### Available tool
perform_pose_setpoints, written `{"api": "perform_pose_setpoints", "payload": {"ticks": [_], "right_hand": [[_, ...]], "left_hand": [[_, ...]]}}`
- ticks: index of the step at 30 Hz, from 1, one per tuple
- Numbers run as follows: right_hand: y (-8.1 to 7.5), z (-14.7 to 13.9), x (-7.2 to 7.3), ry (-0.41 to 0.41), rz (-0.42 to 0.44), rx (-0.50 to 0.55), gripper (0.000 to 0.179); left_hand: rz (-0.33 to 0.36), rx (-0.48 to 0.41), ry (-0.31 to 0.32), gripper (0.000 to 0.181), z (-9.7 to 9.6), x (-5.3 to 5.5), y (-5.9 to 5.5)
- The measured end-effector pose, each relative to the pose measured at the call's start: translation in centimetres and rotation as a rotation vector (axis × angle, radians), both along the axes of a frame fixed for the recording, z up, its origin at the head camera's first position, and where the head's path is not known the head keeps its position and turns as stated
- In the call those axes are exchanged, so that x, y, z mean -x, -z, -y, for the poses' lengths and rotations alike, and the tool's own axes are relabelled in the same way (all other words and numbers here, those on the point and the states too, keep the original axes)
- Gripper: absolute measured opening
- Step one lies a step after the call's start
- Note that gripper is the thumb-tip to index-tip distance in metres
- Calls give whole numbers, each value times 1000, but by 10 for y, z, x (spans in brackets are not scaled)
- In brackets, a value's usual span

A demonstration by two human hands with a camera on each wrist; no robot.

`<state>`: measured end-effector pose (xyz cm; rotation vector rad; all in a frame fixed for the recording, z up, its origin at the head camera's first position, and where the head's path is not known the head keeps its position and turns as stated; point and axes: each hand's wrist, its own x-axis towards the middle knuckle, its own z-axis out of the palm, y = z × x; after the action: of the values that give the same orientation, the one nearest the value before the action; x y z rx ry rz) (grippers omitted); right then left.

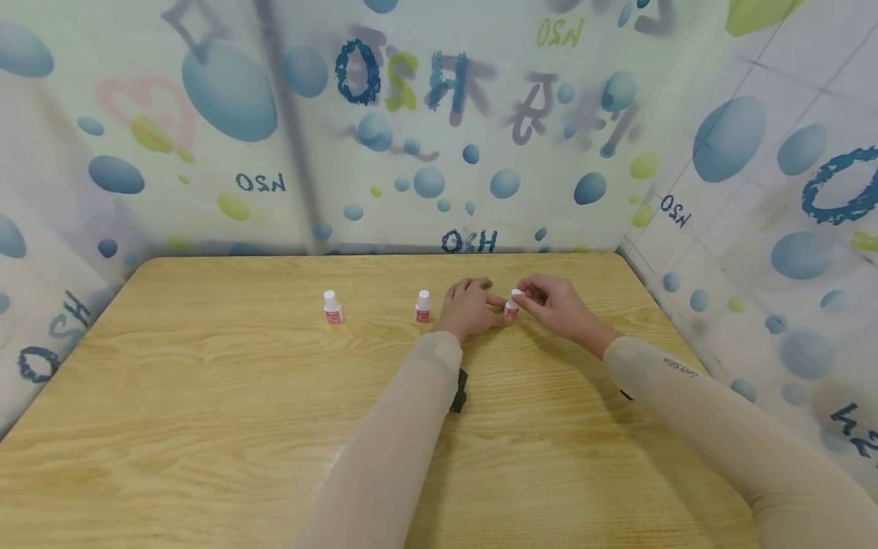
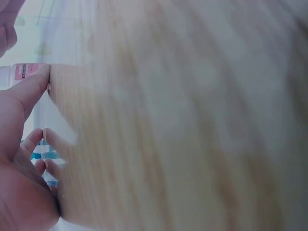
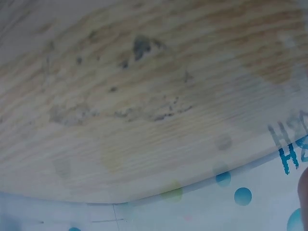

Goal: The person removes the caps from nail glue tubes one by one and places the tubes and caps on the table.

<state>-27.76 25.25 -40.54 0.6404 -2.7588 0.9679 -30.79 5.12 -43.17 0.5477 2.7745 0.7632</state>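
Note:
A small white bottle with a pink label and white cap stands on the table at the right. My left hand holds its lower body between thumb and forefinger, its other fingers spread over the tabletop. From the right, my right hand pinches the cap with thumb and fingertips. In the left wrist view, the left thumb presses beside the label of the bottle. Only a sliver of a right-hand finger shows in the right wrist view; the bottle is out of sight there.
Two similar capped bottles, one in the middle and one farther left, stand upright on the wooden table. A black object is partly hidden by the left sleeve. Patterned walls border the table's back and sides.

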Motion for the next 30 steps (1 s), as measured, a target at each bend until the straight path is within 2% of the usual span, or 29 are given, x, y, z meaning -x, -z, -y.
{"api": "perform_pose_setpoints", "payload": {"ticks": [6, 15, 21, 25, 30], "right_hand": [[1, -3, 1, -61, -50, -14, 14], [6, -6, 0, -67, -58, 39, 9], [11, -4, -2, -3, -38, 85, 11], [11, -1, -6, 62, -14, 136, 16], [11, 4, -8, 103, -10, 183, 20]], "left_hand": [[-12, 1, 3, 45, 0, -1, 0], [-1, -15, -1, 43, -1, -1, -1], [21, -16, 8, 45, -1, -1, -2], [19, -9, 8, 46, -1, -1, -2], [10, -7, 6, 46, 0, -1, -3]]}}
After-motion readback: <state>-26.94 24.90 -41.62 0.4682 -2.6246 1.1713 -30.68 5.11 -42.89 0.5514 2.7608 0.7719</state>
